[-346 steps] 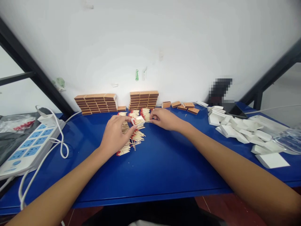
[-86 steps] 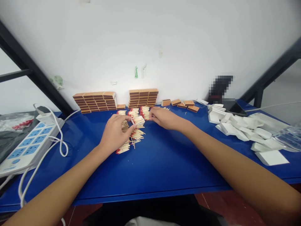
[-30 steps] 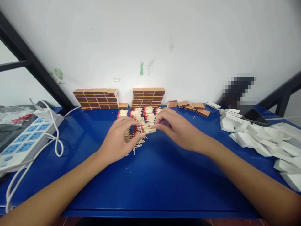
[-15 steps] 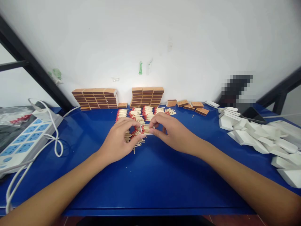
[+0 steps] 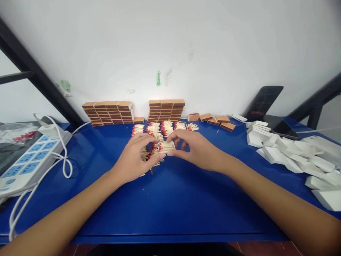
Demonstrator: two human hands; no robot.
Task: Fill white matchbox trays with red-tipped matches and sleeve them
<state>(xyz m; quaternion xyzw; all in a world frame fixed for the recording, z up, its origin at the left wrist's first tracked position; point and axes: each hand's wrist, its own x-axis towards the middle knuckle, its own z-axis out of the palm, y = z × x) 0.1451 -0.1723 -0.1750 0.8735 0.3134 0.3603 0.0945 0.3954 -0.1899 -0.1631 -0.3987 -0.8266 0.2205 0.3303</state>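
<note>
Head view: hands [image 5: 134,153] [image 5: 198,148] hold the tray [image 5: 174,144], its matches [image 5: 166,147] less covered than before.

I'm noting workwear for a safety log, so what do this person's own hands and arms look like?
The ungloved left hand and ungloved right hand are both bare. The sleeveless left forearm and sleeveless right forearm show no cuff, watch, bracelet or visible marking. Some fingers are partly hidden, so I can't rule out a ring.

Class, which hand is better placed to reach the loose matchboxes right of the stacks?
Probably the right hand: nearer the loose matchboxes, which lie on its side; the left hand would have to reach across.
</note>
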